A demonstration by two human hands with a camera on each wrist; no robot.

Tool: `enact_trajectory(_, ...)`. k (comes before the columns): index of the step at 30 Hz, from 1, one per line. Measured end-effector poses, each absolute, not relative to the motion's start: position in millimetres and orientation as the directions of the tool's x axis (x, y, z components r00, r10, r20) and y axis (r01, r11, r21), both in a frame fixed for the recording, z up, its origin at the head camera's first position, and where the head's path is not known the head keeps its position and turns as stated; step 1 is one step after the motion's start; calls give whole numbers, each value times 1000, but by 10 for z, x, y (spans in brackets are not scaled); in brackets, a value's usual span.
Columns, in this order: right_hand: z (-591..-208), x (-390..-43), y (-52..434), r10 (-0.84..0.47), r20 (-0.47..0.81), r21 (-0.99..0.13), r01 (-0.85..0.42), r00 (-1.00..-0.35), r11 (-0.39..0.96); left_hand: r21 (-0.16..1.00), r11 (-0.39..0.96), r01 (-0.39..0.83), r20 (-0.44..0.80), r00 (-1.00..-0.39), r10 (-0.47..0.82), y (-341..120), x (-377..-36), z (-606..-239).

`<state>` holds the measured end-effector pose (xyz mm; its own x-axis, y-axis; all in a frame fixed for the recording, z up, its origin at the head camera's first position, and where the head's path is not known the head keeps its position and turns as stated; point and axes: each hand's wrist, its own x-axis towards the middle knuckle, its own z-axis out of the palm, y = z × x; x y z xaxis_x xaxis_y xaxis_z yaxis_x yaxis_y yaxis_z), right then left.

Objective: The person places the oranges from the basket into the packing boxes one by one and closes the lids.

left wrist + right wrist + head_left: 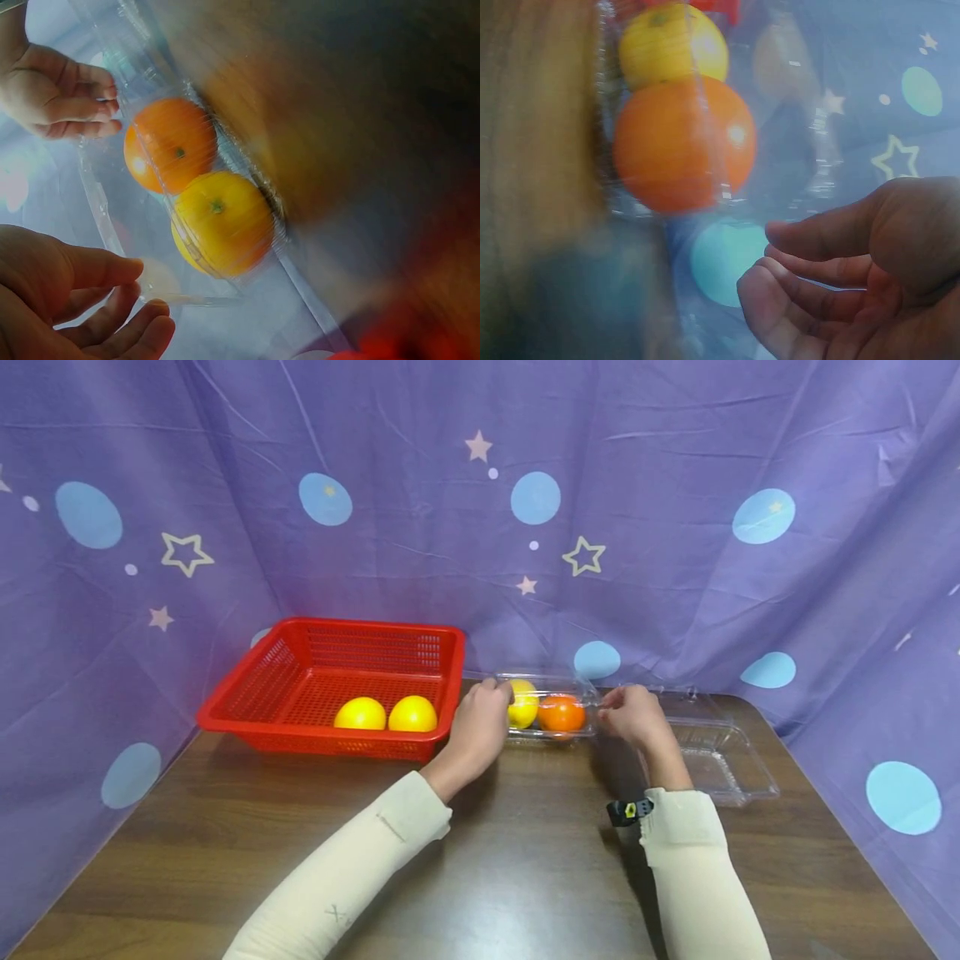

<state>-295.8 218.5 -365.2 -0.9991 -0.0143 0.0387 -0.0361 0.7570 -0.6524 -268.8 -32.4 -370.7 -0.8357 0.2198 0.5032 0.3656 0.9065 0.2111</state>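
A clear plastic clamshell box (551, 737) stands on the table, holding a yellow citrus fruit (523, 703) and an orange (562, 716) side by side. Its see-through lid (112, 225) leans over the fruit, raised at its free edge. At the lid's left corner my left hand (480, 718) has thumb and fingers on either side of the plastic, pinching it. My right hand (637, 718) is at the box's right end, loosely bent fingertips (769, 277) close to the lid's edge with nothing visible between them.
Left of the box stands a red plastic basket (330, 743) with two yellow fruits (412, 715) inside. A second clear box (738, 793), its lid up, sits behind and right of my right hand. A purple curtain (420, 543) hangs along the table's back edge.
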Motion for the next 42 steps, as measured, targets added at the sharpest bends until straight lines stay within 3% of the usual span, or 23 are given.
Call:
enact_trajectory(15, -3349, -2783, 2188, -113, 146, -568, -177, -983, 804, 130, 929, 346, 457, -852, 254, -324, -2649, -3788)
enact_trajectory(29, -3381, -2711, 2059, -286, 124, -443, -311, -950, 841, 100, 938, 331, 402, -876, 266, -339, -2674, -3836)
enact_trajectory(42, -3682, -2751, 2040, -531, 315, -208, -603, -786, 770, 15, 896, 444, 381, -831, 406, -413, -2707, -3853)
